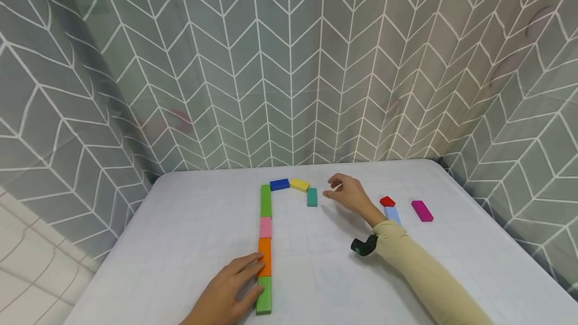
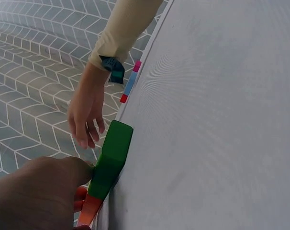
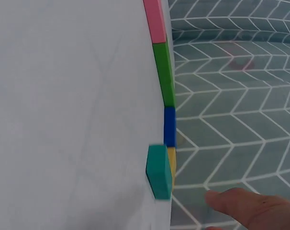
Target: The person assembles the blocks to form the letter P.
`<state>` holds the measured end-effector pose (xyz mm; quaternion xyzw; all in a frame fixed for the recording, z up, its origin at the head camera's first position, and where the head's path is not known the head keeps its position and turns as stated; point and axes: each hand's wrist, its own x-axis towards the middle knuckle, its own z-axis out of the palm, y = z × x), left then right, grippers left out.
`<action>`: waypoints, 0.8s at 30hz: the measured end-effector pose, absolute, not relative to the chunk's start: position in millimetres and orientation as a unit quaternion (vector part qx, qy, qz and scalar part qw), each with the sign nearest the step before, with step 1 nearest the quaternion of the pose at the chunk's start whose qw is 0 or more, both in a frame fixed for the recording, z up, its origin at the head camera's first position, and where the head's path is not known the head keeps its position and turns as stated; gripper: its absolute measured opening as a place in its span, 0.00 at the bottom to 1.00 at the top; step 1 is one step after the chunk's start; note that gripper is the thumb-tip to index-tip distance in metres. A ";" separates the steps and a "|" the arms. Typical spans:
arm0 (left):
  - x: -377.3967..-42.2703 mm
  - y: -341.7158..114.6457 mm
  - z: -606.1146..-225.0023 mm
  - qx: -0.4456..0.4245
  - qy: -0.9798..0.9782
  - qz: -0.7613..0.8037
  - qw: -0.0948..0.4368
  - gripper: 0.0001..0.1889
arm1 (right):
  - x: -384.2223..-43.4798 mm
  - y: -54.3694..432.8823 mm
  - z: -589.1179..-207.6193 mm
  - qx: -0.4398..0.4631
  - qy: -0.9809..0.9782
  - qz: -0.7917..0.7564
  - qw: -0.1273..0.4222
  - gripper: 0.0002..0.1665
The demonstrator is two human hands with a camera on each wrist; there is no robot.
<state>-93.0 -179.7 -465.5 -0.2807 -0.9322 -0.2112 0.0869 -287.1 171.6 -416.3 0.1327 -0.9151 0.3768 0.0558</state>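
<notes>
Left hand (image 1: 228, 290) lay at the left side of the column, fingers slightly spread against the orange block (image 1: 266, 247), thumb at the near green block (image 1: 265, 300). Pink block (image 1: 265, 227) and far green block (image 1: 266, 199) continued the line. Right hand (image 1: 349, 194) hovered just right of the teal block (image 1: 312, 197), fingers loosely bent, thumb apart from index. Teal sat near yellow block (image 1: 299, 184); contact could not be told. Blue block (image 1: 279, 184) stood left of yellow.
</notes>
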 end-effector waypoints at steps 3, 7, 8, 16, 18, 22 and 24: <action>-92.7 -179.3 -466.2 -0.276 -0.935 -0.207 0.088 0.28 | -283.1 194.4 -416.9 0.140 -0.910 0.382 0.081 0.21; -92.3 -177.8 -463.8 -0.270 -0.937 -0.210 0.077 0.29 | -275.7 230.4 -415.4 0.137 -0.910 0.374 0.112 0.16; -92.5 -177.2 -463.2 -0.268 -0.937 -0.211 0.072 0.29 | -272.9 239.4 -414.4 0.135 -0.912 0.368 0.117 0.15; -92.8 -176.8 -460.3 -0.262 -0.940 -0.210 0.062 0.29 | -247.5 289.7 -409.3 0.121 -0.932 0.323 0.111 0.16; -92.9 -177.0 -459.7 -0.261 -0.940 -0.212 0.062 0.30 | -240.4 296.2 -410.9 0.126 -0.935 0.313 0.104 0.19; -93.3 -177.4 -460.6 -0.260 -0.939 -0.218 0.053 0.30 | -226.1 305.2 -418.3 0.133 -0.942 0.299 0.081 0.26; -92.9 -177.7 -461.9 -0.259 -0.940 -0.218 0.050 0.30 | -219.3 307.3 -422.4 0.144 -0.944 0.289 0.076 0.28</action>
